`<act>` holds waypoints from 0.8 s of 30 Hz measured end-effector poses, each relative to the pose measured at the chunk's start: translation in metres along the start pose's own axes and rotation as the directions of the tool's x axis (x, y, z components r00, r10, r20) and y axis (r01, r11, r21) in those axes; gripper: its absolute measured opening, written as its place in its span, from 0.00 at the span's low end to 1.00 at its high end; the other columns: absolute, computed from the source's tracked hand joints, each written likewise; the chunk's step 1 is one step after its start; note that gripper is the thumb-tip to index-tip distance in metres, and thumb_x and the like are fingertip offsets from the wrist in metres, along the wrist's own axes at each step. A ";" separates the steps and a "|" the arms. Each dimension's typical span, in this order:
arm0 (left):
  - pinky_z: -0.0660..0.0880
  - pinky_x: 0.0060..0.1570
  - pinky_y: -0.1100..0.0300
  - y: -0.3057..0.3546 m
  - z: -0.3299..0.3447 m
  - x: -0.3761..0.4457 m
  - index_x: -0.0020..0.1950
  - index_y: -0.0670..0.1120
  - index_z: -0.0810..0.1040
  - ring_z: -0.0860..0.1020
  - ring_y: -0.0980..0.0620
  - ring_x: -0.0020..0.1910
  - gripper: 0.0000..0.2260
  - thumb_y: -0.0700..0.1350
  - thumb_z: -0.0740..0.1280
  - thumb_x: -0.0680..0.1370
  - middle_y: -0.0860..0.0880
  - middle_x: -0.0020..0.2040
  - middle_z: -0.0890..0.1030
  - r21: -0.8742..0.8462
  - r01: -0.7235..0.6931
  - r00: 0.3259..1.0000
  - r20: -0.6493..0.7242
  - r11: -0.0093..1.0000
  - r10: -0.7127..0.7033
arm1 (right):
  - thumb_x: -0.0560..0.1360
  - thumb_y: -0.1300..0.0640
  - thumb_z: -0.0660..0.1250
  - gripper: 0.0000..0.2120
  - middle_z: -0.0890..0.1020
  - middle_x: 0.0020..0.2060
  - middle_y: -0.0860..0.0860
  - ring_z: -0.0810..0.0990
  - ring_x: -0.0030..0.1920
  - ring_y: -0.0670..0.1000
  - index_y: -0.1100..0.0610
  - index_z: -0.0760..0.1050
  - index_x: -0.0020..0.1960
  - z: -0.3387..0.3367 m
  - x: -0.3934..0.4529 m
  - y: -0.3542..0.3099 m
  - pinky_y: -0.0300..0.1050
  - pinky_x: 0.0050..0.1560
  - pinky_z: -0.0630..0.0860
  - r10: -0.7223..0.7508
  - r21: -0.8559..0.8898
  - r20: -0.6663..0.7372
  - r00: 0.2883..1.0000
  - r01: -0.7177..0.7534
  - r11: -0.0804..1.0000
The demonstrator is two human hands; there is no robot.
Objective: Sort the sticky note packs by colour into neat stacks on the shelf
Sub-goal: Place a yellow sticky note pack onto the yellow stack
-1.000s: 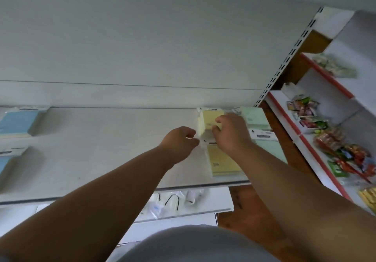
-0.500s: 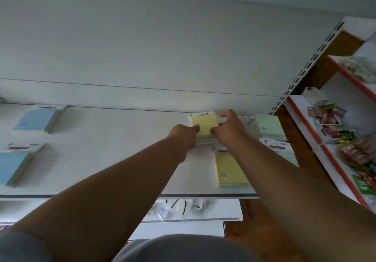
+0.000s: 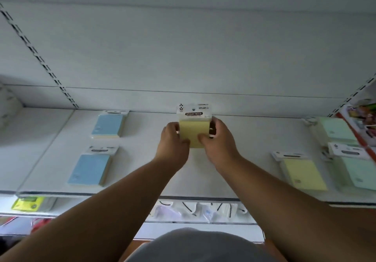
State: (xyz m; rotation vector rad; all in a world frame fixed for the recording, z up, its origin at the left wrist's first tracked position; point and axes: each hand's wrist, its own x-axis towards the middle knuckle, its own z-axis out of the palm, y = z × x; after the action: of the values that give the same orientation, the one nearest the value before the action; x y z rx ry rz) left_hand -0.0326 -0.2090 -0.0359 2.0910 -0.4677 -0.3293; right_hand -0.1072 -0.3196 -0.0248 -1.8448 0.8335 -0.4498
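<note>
A yellow sticky note pack (image 3: pixel 193 128) with a white header card is held upright over the middle of the white shelf (image 3: pixel 244 139), near the back wall. My left hand (image 3: pixel 173 139) grips its left side and my right hand (image 3: pixel 216 139) grips its right side. Two blue-topped packs lie flat on the left, one at the back (image 3: pixel 108 125) and one nearer the front (image 3: pixel 90 169). Another yellow pack (image 3: pixel 301 173) lies at the right front. Two green packs lie at the far right, one behind (image 3: pixel 335 129) and one in front (image 3: pixel 360 172).
A slotted upright rail (image 3: pixel 40 58) runs down the back wall at the left. The lower shelf holds a yellow-green item (image 3: pixel 27 203) and clear packets (image 3: pixel 195 211). A neighbouring shelf with colourful goods (image 3: pixel 362 117) stands at the far right.
Both hands lifted the yellow pack from beside the green packs and carried it left to the middle of the shelf. My view has swung left with it.
</note>
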 end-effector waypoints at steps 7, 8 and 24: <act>0.73 0.54 0.60 -0.033 -0.017 -0.007 0.68 0.54 0.68 0.76 0.53 0.57 0.27 0.36 0.61 0.70 0.53 0.59 0.78 0.036 -0.181 0.980 0.093 0.983 0.177 | 0.74 0.65 0.64 0.28 0.78 0.62 0.48 0.77 0.61 0.48 0.50 0.65 0.71 0.031 -0.030 0.009 0.43 0.61 0.72 -0.131 -0.043 0.013 0.991 0.131 0.990; 0.72 0.56 0.63 -0.034 -0.017 -0.010 0.70 0.54 0.65 0.76 0.55 0.58 0.30 0.35 0.60 0.70 0.54 0.60 0.77 0.003 -0.187 0.972 0.149 0.982 0.184 | 0.75 0.64 0.63 0.27 0.77 0.63 0.48 0.76 0.62 0.48 0.50 0.64 0.72 0.033 -0.032 0.011 0.41 0.61 0.71 -0.109 -0.063 0.019 0.994 0.110 0.992; 0.76 0.54 0.50 -0.009 -0.014 0.035 0.62 0.41 0.73 0.77 0.40 0.54 0.15 0.45 0.59 0.78 0.40 0.59 0.76 0.172 0.028 0.958 0.277 0.985 -0.076 | 0.78 0.50 0.61 0.13 0.80 0.50 0.56 0.78 0.50 0.58 0.59 0.73 0.55 0.018 0.000 -0.005 0.45 0.44 0.70 0.084 -0.397 -0.055 0.995 -0.099 0.913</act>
State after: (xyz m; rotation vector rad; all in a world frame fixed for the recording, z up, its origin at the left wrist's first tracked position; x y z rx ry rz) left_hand 0.0062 -0.2104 -0.0383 2.2313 -0.6280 -0.6461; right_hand -0.0943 -0.3065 -0.0282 -2.1632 1.0950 -0.2653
